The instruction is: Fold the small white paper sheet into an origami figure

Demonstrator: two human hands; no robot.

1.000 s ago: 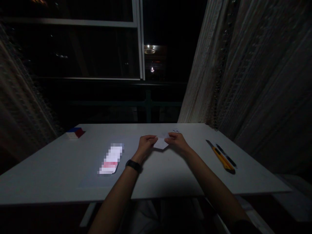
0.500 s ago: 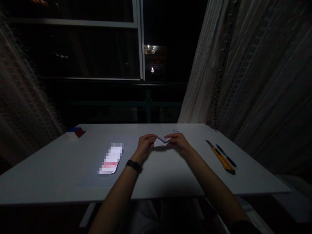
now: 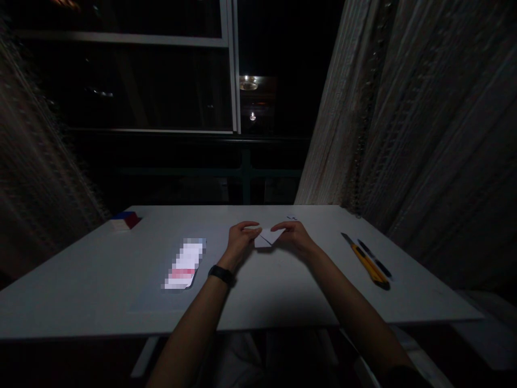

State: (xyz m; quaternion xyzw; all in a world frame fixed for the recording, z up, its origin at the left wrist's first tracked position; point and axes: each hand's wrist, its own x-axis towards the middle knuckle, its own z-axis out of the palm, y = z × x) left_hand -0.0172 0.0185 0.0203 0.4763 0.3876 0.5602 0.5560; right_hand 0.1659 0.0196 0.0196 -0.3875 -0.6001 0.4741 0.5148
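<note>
Both my hands meet above the middle of a white table point(image 3: 100, 280). Between them is a small folded piece of white paper point(image 3: 266, 237). My left hand point(image 3: 240, 241), with a dark band on its wrist, pinches the paper's left side. My right hand point(image 3: 295, 236) pinches its right side. The fingers of both hands are closed on the paper, which is held just above the tabletop. The room is dim, so the paper's folds are hard to make out.
A yellow utility knife point(image 3: 365, 262) and a dark pen point(image 3: 375, 257) lie at the table's right. A blurred white and red card point(image 3: 183, 265) lies left of my hands. A red and blue block point(image 3: 125, 220) sits at the far left corner. Curtains hang on both sides of a dark window.
The paper has changed shape between my fingers, going from a flat pointed piece to a folded one with a visible crease. Both hands stayed in nearly the same place.
</note>
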